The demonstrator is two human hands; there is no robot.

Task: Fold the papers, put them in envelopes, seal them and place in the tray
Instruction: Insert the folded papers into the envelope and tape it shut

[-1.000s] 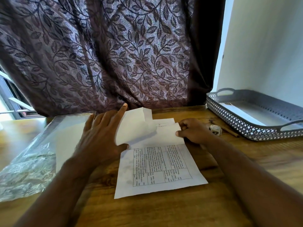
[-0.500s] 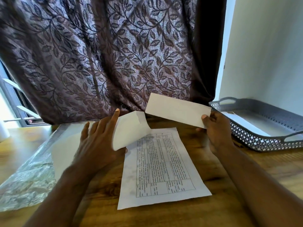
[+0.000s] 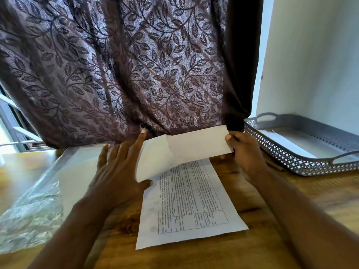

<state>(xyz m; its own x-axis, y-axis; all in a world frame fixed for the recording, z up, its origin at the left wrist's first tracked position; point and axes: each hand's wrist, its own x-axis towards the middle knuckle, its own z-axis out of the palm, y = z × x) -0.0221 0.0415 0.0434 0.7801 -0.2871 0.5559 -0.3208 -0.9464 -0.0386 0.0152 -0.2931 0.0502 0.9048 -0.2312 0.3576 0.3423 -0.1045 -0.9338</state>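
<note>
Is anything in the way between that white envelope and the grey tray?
Nothing visible blocks it. The right hand holds the envelope in the air, and the tray sits just to its right, open on top.

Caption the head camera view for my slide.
Left hand with folded paper meets right hand with envelope above printed sheet.

Wooden surface (image 3: 291,220) w/ a printed sheet (image 3: 194,206) lying flat at centre, bottom edge twd the near edge, a clear plastic bag (image 3: 33,216) w/ white sheets (image 3: 77,171) along the left side, & a grey perforated tray (image 3: 272,150) at the far right, a thin brown stick (image 3: 275,167) just beside its near wall.
</note>
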